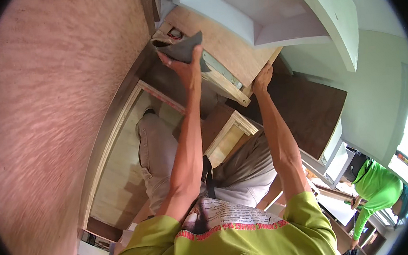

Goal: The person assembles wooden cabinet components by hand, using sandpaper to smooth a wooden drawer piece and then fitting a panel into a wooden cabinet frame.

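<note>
My left hand is closed on a bent dark grey sheet that looks like sandpaper. The sheet curls over the near left end of a pale plywood panel. A metal strip, like a drawer runner, lies along the panel's near side above a raw wooden edge. At the panel's right end my right hand grips its edge, with the fingertips partly hidden. Close to the sheet, a small cut-out opens in the wood.
A large plywood surface fills the left side. White curved shelving hangs above the panel. A dark brown cabinet box stands at right, and a wooden frame stands between my legs. At lower right a person in green bends over.
</note>
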### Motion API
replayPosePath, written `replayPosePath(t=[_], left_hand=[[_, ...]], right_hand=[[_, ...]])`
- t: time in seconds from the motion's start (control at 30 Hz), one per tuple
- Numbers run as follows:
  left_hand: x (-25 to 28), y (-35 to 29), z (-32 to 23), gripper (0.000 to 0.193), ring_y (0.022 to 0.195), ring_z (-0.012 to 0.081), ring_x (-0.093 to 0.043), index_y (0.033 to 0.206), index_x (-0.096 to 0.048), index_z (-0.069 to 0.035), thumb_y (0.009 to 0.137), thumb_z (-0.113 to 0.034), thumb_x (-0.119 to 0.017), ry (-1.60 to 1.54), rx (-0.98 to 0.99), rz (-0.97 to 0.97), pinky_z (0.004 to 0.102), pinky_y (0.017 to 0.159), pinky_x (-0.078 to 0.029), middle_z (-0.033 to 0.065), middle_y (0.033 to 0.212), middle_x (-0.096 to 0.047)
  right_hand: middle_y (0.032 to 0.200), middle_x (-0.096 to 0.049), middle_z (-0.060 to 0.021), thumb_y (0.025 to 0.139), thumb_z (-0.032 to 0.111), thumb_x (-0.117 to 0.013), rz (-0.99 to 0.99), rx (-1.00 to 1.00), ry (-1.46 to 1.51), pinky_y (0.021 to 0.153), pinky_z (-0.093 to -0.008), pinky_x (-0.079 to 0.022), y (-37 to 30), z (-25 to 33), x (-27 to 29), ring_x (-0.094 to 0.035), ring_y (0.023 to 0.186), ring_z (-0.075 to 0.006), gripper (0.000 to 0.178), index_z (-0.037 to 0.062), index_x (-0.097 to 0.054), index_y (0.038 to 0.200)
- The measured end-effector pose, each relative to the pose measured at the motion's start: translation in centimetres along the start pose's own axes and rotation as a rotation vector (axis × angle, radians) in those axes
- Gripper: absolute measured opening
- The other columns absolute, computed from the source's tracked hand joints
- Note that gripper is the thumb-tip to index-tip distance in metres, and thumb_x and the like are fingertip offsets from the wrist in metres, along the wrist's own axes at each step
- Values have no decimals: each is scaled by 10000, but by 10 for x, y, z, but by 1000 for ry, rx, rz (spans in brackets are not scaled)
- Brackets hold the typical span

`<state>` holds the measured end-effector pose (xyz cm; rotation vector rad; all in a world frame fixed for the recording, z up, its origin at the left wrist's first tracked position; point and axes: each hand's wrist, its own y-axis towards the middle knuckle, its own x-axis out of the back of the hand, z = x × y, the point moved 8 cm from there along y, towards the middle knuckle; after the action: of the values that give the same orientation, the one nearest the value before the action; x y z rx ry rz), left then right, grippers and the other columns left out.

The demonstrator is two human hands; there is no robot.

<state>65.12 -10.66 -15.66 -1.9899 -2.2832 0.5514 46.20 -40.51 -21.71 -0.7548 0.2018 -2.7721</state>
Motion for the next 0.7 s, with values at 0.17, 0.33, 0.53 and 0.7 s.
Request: replayPosePath(t=[0.17, 0.33, 0.53, 0.7], left_hand=[[-9, -6, 4, 1286, 1364, 412, -208, 1470, 89, 22, 670, -430, -810, 483, -135, -78, 471, 1119, -273, 305, 1437, -120], [-20, -30, 30, 1234, 1363, 454, -169, 1459, 2, 75, 683, -471, -786, 239, 67, -59, 519, 1116, -256, 317, 1416, -169], [-20, -38, 29, 1228, 1318, 447, -225, 1439, -38, 112, 667, -476, -791, 291, -35, -96, 558, 1069, -292, 318, 1398, -198], [-24, -13, 10, 1253, 1315, 440, -230, 1447, -36, 100, 641, -469, -808, 293, 5, -170, 556, 1072, -291, 314, 1381, -222]], right_hand=[[1090, -590, -238, 997, 445, -334, 14, 66, -84, 862, -434, -443, 6, -3, -1, -589, 996, -331, 573, -74, -485, 1186], [1086, -590, -242, 992, 485, -319, -21, 11, -85, 850, -436, -452, 8, -7, 6, -598, 968, -341, 615, -74, -474, 1195], [1110, -573, -226, 992, 489, -314, 41, 14, -7, 858, -425, -450, 1, -10, -2, -590, 989, -327, 610, -57, -470, 1215], [1140, -563, -215, 994, 477, -311, 55, -19, 119, 870, -425, -445, 24, -31, 4, -572, 1029, -317, 590, -41, -458, 1233]])
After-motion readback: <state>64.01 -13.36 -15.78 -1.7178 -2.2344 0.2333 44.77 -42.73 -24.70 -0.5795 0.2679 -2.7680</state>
